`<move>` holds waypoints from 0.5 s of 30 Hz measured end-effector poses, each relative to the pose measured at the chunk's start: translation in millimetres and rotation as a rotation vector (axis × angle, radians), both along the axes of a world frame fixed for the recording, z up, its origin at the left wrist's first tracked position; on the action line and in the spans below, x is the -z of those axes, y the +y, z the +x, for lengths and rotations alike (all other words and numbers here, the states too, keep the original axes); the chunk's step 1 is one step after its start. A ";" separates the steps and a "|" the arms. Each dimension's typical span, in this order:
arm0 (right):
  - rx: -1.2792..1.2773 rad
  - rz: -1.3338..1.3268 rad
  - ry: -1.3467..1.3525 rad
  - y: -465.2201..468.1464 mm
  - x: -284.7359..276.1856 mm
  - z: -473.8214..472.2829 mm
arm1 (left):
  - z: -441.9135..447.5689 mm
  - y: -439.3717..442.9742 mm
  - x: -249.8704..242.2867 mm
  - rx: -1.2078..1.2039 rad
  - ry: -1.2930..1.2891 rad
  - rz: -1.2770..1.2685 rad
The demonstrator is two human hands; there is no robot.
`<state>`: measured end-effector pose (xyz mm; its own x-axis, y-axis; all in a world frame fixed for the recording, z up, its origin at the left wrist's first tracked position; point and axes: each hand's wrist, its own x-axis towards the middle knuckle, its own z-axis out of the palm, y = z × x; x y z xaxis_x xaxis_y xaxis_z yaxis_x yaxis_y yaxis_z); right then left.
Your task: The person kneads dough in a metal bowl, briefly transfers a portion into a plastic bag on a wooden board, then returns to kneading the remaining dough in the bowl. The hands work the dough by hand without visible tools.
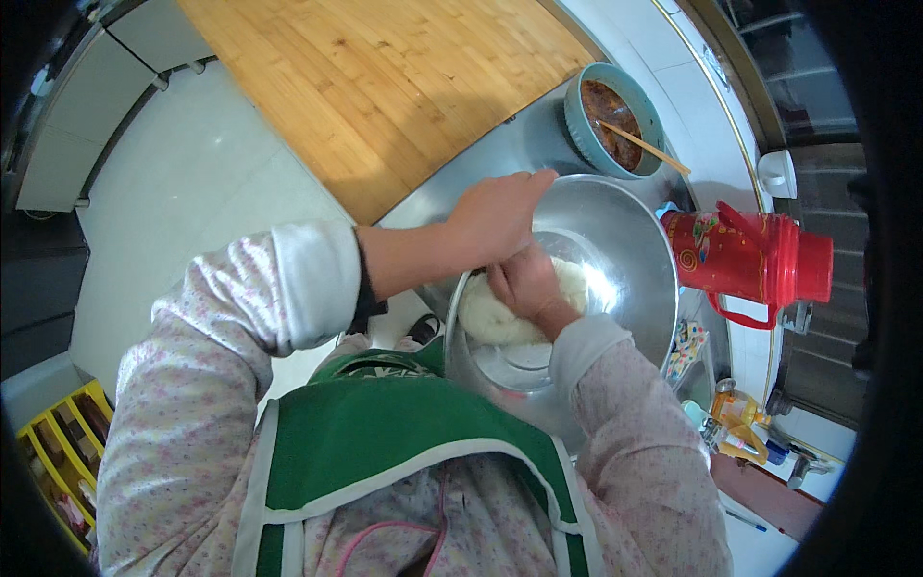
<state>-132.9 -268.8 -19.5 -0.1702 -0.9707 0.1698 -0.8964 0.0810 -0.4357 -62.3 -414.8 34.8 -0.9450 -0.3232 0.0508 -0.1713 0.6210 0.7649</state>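
Observation:
A large stainless steel bowl (634,238) stands on the steel counter close to my apron. Inside it lies a lump of pale dough (490,317), low on the side nearest me. My right hand (530,283) is curled and pressed into the dough, so its fingertips are out of sight. My left hand (499,216) lies across the far-left rim of the bowl, its fingers bent over the edge. It meets or overlaps the knuckles of my right hand; its underside is hidden. Both sleeves are turned back above the wrists.
A wooden board (404,86) covers the counter ahead. Beyond the bowl, a blue bowl (575,119) holds dark red-brown sauce and chopsticks (649,149). To the right are a red thermos flask (728,252) and several bottles (735,411). A yellow rack (65,447) stands at lower left.

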 end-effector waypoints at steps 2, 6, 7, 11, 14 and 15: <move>0.036 0.167 -0.006 -5.8 1.2 -1.7 | -1.4 0.1 1.1 -0.012 0.035 -0.066; 0.131 0.326 -0.011 -12.2 -15.3 6.6 | -4.7 -0.5 0.3 -0.025 -0.017 -0.124; 0.179 0.400 -0.027 -12.8 -21.2 13.8 | -4.7 -1.2 -0.3 -0.033 -0.008 -0.128; 0.208 0.617 -0.006 16.6 -52.9 31.0 | -2.2 -0.5 -1.6 -0.040 0.083 -0.141; -0.038 0.292 0.194 59.4 -56.2 51.7 | -2.6 -1.9 -3.0 -0.006 0.070 -0.064; -0.060 0.230 0.201 69.3 -52.1 54.5 | -2.9 -2.1 -3.2 -0.005 0.043 -0.054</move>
